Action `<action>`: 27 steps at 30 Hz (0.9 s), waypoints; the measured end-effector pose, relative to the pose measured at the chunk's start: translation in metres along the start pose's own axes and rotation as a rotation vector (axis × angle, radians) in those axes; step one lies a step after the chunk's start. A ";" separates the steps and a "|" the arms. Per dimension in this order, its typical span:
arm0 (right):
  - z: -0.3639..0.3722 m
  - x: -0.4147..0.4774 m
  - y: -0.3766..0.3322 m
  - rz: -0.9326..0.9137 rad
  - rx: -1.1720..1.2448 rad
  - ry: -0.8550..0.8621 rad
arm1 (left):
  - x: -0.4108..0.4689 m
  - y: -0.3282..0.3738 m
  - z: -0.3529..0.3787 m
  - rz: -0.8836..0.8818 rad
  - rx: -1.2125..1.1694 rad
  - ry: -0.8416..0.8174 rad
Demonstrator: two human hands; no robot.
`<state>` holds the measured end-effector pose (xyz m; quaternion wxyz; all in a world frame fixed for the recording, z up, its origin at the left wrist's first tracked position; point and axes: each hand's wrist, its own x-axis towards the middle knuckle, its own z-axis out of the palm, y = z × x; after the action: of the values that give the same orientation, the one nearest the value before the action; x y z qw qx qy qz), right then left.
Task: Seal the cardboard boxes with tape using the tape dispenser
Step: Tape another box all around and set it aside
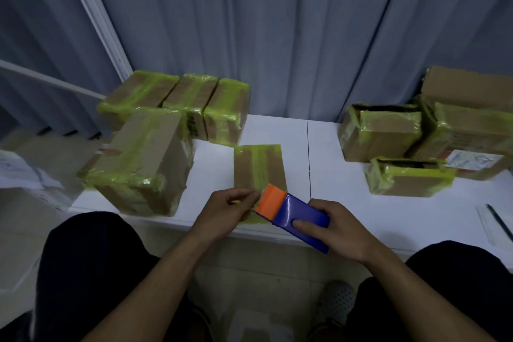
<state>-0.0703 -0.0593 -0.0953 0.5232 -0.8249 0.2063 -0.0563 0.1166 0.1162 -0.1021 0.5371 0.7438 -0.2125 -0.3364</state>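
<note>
1. The tape dispenser [298, 215], a blue body with an orange head [270, 201], lies tilted over the near end of a small cardboard box [259, 168]. The box sits at the middle of the counter [333, 197], close to its front edge.
2. The right hand [340, 230] grips the dispenser's blue body from the right, fingers curled around it and the thumb pressed flat on its upper face.
3. The left hand [224, 211] is mostly closed. Its thumb and curled fingertips pinch the green tape [249, 219] just beside the orange head, over the near end of the box.
4. More green tape already runs lengthwise along the top of that box.
5. A larger taped box [141, 161] stands at the counter's front left corner, with a row of three taped boxes [191, 103] behind it along the back edge.
6. Toward the right end are two boxes with their tops open, one [380, 133] farther back and one [408, 179] nearer, both ringed with green tape.
7. Bigger boxes [469, 130] are piled behind them at the far right.
8. A dark pen [499, 221] lies near the front right edge.
9. Grey curtains [277, 22] hang behind the counter.
</note>
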 end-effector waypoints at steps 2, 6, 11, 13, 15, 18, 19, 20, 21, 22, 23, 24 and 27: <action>-0.001 0.000 0.001 -0.002 0.005 -0.002 | 0.001 -0.004 0.000 0.021 0.057 0.006; 0.000 -0.001 0.003 0.001 -0.012 -0.007 | 0.001 -0.003 0.000 -0.022 -0.040 0.014; 0.000 -0.002 0.003 0.020 -0.027 -0.014 | -0.002 -0.001 0.000 -0.035 -0.088 0.003; 0.001 -0.002 0.002 0.020 -0.039 -0.021 | -0.002 -0.001 -0.002 -0.028 -0.082 0.020; 0.003 -0.001 0.001 0.018 -0.045 -0.021 | -0.001 0.000 -0.003 -0.029 -0.099 0.034; 0.005 0.001 0.000 0.020 -0.064 -0.023 | 0.002 -0.002 -0.005 -0.007 -0.081 0.071; 0.006 0.002 -0.001 0.019 -0.085 -0.023 | 0.002 -0.003 -0.006 -0.006 -0.070 0.079; 0.007 0.001 -0.002 0.020 -0.102 -0.022 | 0.003 -0.004 -0.007 -0.008 -0.060 0.082; 0.007 0.001 -0.003 0.022 -0.107 -0.023 | 0.004 -0.005 -0.007 -0.011 -0.047 0.083; 0.008 0.001 -0.003 0.025 -0.105 -0.027 | 0.004 -0.006 -0.007 -0.016 -0.044 0.085; 0.008 0.001 -0.004 0.027 -0.100 -0.027 | 0.004 -0.006 -0.006 -0.021 -0.043 0.087; 0.008 0.001 -0.004 0.029 -0.101 -0.022 | 0.003 -0.006 -0.005 -0.025 -0.051 0.090; 0.006 0.000 0.000 0.035 -0.137 -0.011 | 0.004 -0.004 -0.009 -0.058 -0.137 0.124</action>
<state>-0.0680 -0.0544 -0.0979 0.4675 -0.8554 0.2214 -0.0282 0.1253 0.1210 -0.1052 0.5887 0.7307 -0.1336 -0.3189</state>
